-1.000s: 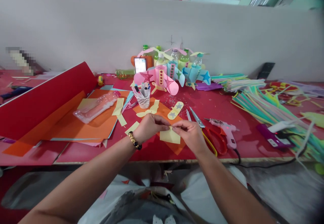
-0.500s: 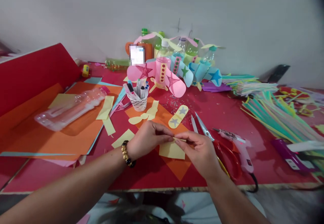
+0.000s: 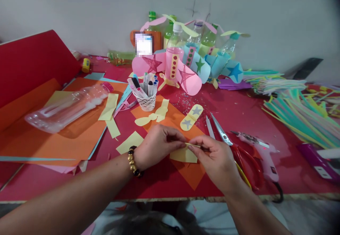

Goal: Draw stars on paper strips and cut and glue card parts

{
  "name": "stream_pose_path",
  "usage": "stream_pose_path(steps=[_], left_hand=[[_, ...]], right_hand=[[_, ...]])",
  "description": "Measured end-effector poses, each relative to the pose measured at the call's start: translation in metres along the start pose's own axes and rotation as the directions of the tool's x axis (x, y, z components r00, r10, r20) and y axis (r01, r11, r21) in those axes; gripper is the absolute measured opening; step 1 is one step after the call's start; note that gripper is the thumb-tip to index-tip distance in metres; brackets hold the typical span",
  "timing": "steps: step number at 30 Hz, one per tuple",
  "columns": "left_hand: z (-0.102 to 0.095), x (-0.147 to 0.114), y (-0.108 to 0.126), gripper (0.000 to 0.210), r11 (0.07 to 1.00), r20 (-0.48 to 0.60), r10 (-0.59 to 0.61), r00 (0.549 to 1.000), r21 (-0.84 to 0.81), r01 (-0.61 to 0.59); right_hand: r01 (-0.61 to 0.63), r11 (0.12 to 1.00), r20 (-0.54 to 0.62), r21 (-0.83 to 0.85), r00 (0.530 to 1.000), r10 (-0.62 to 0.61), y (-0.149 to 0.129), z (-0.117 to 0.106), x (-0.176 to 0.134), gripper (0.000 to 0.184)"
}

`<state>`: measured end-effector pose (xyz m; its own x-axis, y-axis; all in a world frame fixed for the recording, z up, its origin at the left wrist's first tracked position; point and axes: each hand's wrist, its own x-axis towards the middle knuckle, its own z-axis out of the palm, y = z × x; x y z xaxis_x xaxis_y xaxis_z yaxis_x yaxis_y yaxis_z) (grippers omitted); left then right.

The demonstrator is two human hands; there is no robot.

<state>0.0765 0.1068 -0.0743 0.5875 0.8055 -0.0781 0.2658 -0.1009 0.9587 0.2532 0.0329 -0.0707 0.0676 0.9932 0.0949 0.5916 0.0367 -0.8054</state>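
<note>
My left hand (image 3: 159, 144), with a beaded bracelet at the wrist, and my right hand (image 3: 215, 155) meet near the table's front. Between their fingertips they pinch a thin strip of yellow paper (image 3: 193, 145), seen almost edge-on. Just beneath lies a yellow paper square (image 3: 183, 156) on an orange sheet (image 3: 192, 178). Beyond my hands are a yellow propeller-shaped cutout (image 3: 148, 119) and a rounded yellow strip with grey stars (image 3: 191, 117). Red-handled scissors (image 3: 245, 160) rest beside my right hand, partly behind it.
A pink glue gun (image 3: 265, 157) and a purple power strip (image 3: 316, 162) lie at the right, near bundled pastel strips (image 3: 297, 118). A cup of markers (image 3: 147, 102) stands mid-table before paper-decorated bottles (image 3: 175, 56). At the left, a clear bottle (image 3: 71, 109) lies on orange paper (image 3: 61, 144).
The view has shifted slightly, so the bottles at the back sit higher in the picture. Both hands keep the same pinch on the yellow paper strip.
</note>
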Motion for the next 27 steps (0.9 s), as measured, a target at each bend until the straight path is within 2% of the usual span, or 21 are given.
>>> stream_pose_path(steps=[7,14,21,27], left_hand=[[0.000,0.001,0.003,0.009,0.999,0.026,-0.026,0.999,0.049,0.025],[-0.002,0.000,0.001,0.016,0.997,0.072,-0.069,0.995,0.031,0.067],[-0.007,0.002,-0.002,0.021,0.994,0.137,-0.094,0.986,-0.037,0.100],[-0.011,0.005,-0.003,0.025,0.989,0.154,-0.126,0.980,-0.064,0.137]], right_hand=[[0.067,0.995,0.006,-0.079,0.998,-0.067,0.000,0.002,-0.002,0.016],[0.035,0.997,0.038,-0.071,0.999,-0.032,-0.002,-0.001,-0.003,0.018],[-0.025,0.999,0.127,0.046,0.992,0.019,-0.004,-0.005,-0.003,0.021],[-0.016,0.998,0.115,0.058,0.993,0.009,-0.004,-0.011,-0.005,0.021]])
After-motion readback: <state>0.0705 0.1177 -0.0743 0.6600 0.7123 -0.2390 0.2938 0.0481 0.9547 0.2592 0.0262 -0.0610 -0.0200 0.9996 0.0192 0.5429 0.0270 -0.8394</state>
